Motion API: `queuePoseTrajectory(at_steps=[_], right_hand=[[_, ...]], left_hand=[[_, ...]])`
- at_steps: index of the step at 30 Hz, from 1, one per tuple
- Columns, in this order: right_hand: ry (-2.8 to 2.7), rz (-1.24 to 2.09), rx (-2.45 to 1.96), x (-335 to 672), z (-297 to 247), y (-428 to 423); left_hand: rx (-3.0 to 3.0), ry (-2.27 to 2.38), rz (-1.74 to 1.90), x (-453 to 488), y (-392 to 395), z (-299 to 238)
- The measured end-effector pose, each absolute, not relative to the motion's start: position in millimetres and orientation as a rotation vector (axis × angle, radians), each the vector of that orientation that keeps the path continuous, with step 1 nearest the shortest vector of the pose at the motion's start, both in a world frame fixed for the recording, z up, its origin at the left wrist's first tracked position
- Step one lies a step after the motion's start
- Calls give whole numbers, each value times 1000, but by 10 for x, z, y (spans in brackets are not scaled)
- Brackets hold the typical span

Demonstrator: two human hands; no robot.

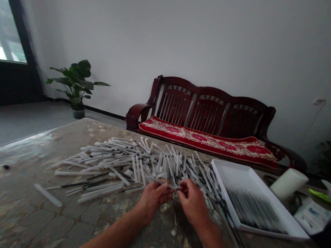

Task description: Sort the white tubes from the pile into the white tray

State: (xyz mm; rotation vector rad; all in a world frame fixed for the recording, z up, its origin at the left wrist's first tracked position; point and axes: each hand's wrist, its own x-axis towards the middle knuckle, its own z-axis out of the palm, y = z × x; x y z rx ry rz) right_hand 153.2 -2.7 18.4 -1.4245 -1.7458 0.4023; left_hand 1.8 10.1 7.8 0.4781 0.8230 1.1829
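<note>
A slim, translucent pen-like tube (162, 183) runs between my two hands. My left hand (154, 197) is closed round it, thumb on top. At the tube's right end, my right hand (191, 196) pinches a small dark part between thumb and fingertips; the fingers hide most of it. Just beyond both hands spreads a loose pile of whitish tubes (105, 161), mixed with thin black sticks (94, 183). To the right, a white shallow box (237, 172) holds a row of similar tubes with dark ends (256, 207).
One loose tube (48, 195) and a small black piece (5, 167) lie on the patterned table (57, 227) at left. Beyond the box stand a white roll (289, 184) and a small carton (312, 216). A wooden bench (207, 105) and a potted plant (79, 80) are behind the table.
</note>
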Motion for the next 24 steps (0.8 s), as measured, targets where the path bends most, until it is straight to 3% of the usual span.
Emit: queuePoseTrajectory(at_steps=[9,16,24], right_hand=[[-1616,507,-1342,1501,116,-13],[-1826,189,-1476,1478,129,-42],[-1736,482,-1433,1448,175,-58]], left_hand=[[512,828,1177,-41,140,76],[534,809,1240,21,102,52],[509,837,1274,40,99,70]])
